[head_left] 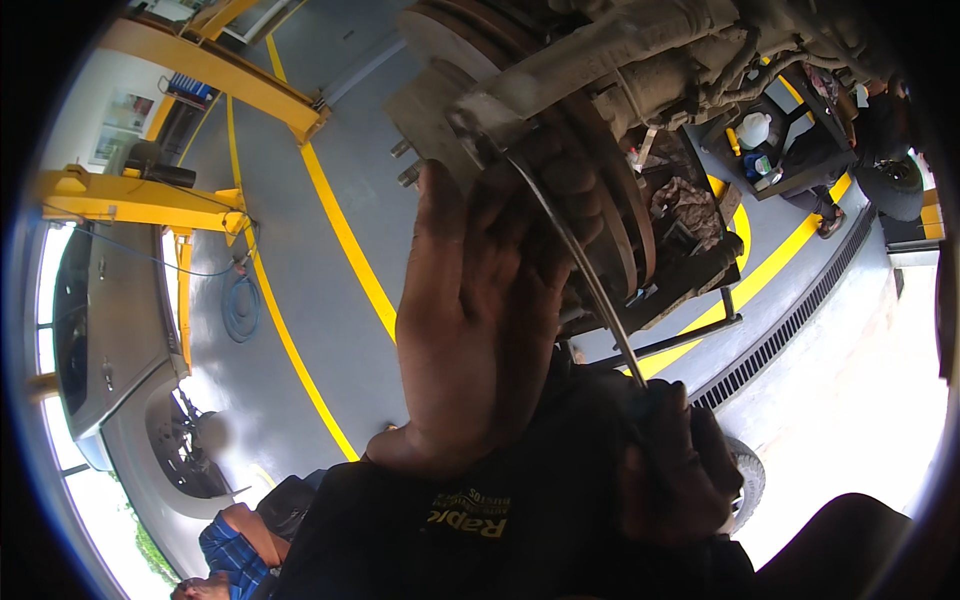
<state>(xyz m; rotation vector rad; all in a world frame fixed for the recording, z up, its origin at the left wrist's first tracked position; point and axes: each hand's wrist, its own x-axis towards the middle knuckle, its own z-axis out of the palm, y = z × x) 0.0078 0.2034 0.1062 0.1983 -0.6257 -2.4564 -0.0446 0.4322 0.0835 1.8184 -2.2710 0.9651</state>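
Note:
My left hand [475,310] reaches up to a grey metal brake part [430,115] beside a rusty brake disc [625,200]. Its fingers look stretched out and touch that part, though the tips are partly lost in shadow. Lower and to the right, my right hand [685,465] is closed around the handle of a long steel-shafted tool [590,275], like a screwdriver or pry bar. The shaft slants up and left past my left hand, its far end against the brake part. Two studs [408,177] stick out of the part's left side.
Dirty axle and suspension parts [720,60] hang overhead. A yellow lift arm [225,80] and a car [130,320] stand left. A tray with a crumpled rag [688,212] is right. A person in a blue plaid shirt [235,545] is lower left; another [885,120] is far right.

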